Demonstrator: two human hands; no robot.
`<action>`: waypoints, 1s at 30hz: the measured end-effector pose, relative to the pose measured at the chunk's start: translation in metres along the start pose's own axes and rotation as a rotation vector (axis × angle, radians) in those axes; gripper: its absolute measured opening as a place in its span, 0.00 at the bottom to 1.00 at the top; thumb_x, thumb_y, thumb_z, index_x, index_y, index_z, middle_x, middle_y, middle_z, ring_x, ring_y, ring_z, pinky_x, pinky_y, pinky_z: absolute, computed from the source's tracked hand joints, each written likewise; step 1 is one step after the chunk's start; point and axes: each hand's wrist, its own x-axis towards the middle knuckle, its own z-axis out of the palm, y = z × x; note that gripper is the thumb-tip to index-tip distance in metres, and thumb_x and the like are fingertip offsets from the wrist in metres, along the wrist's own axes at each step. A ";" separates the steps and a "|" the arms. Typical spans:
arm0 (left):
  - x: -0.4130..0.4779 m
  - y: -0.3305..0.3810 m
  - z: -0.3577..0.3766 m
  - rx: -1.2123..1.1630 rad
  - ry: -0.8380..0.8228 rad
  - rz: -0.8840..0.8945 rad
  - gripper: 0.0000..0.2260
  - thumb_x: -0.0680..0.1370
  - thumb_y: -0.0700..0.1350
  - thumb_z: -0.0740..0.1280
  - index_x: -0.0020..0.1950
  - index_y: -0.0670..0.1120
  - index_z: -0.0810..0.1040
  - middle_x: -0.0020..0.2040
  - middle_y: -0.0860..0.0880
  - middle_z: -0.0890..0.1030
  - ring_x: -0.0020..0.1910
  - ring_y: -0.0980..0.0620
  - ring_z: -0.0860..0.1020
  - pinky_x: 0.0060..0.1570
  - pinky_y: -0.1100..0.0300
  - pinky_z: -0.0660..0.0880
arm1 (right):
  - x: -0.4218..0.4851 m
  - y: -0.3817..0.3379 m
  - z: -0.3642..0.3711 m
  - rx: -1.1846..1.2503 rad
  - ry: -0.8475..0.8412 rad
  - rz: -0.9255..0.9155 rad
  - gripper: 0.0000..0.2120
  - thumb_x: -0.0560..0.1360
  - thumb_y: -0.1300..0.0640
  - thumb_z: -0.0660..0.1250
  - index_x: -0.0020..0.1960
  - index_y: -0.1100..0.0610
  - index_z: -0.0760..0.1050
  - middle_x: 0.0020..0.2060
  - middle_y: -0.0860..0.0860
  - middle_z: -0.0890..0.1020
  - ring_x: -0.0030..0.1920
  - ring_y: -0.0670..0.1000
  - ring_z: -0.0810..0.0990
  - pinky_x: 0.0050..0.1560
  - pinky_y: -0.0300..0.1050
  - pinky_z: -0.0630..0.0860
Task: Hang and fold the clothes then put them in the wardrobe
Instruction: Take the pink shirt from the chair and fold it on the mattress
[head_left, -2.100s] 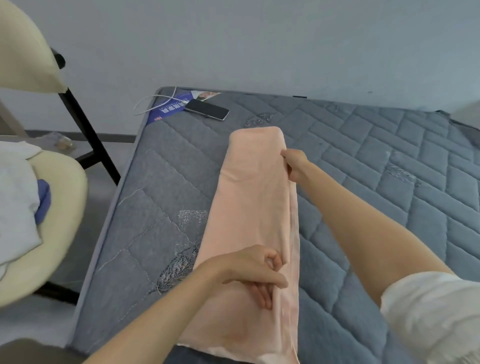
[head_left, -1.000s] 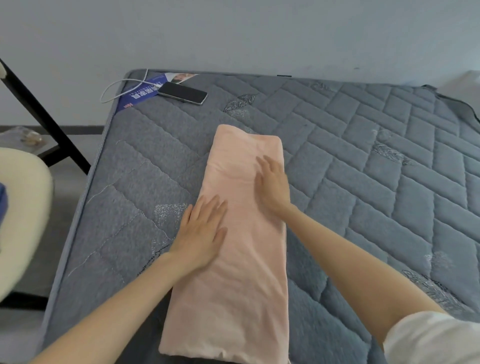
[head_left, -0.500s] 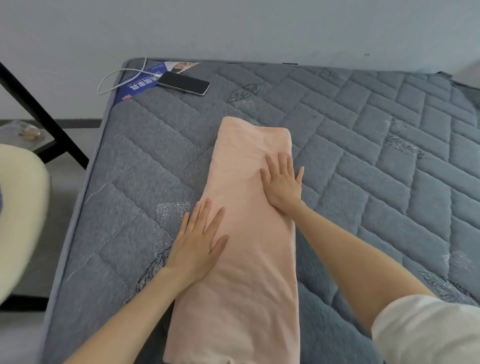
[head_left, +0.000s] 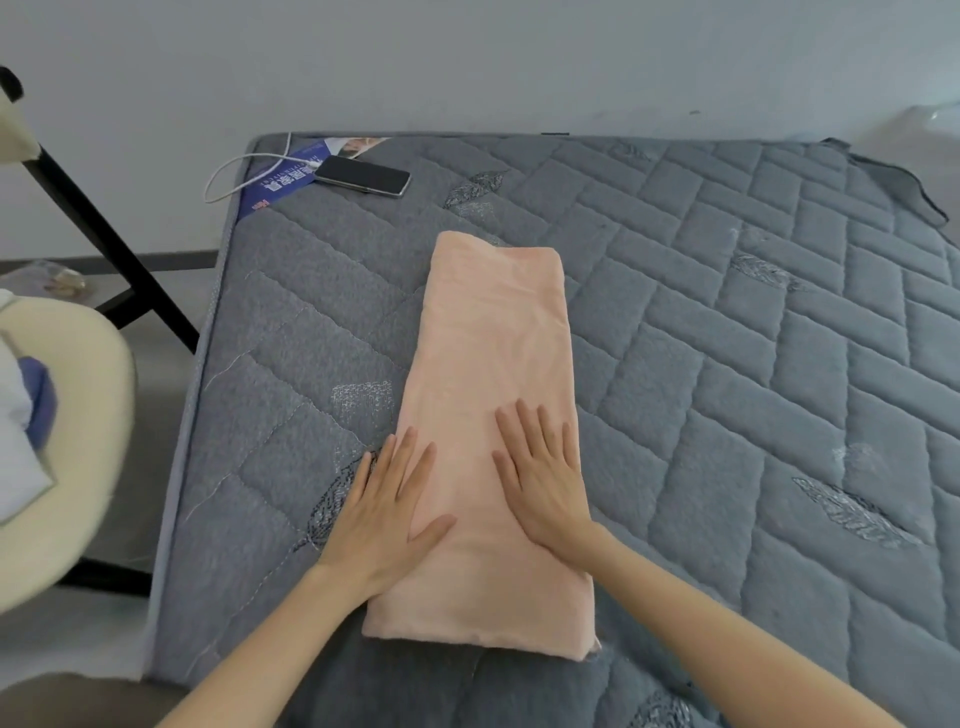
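Note:
A peach-coloured garment, folded into a long narrow strip, lies lengthwise on the grey quilted mattress. My left hand lies flat with straight fingers on the strip's near left edge, partly on the mattress. My right hand presses flat on the strip's near right side, fingers spread and pointing away from me. Neither hand holds anything.
A black phone with a white cable lies on a blue leaflet at the mattress's far left corner. A cream chair with white and blue clothes stands at the left. A grey wall runs behind.
My hands went from gripping the strip's edges to lying flat on it. Both palms then slid along the garment toward its near end.

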 end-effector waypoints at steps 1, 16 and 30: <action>-0.006 -0.001 0.000 0.014 -0.013 0.001 0.35 0.72 0.70 0.35 0.72 0.54 0.27 0.72 0.53 0.25 0.71 0.54 0.26 0.71 0.55 0.28 | -0.012 0.002 0.000 -0.004 -0.006 -0.017 0.25 0.82 0.44 0.41 0.77 0.44 0.38 0.77 0.45 0.39 0.76 0.49 0.34 0.74 0.48 0.31; -0.014 0.007 -0.045 -0.712 0.039 -0.270 0.28 0.76 0.44 0.66 0.74 0.40 0.60 0.63 0.52 0.71 0.64 0.49 0.70 0.61 0.62 0.62 | -0.069 0.022 -0.040 0.720 0.156 0.481 0.22 0.79 0.54 0.62 0.69 0.63 0.68 0.61 0.56 0.74 0.57 0.52 0.74 0.59 0.44 0.70; 0.008 -0.002 -0.054 -1.034 0.040 -0.411 0.08 0.75 0.43 0.71 0.39 0.40 0.80 0.33 0.53 0.78 0.33 0.58 0.73 0.28 0.72 0.66 | -0.043 0.035 -0.082 1.045 -0.268 0.493 0.11 0.76 0.56 0.68 0.37 0.59 0.76 0.35 0.52 0.78 0.34 0.47 0.73 0.39 0.37 0.69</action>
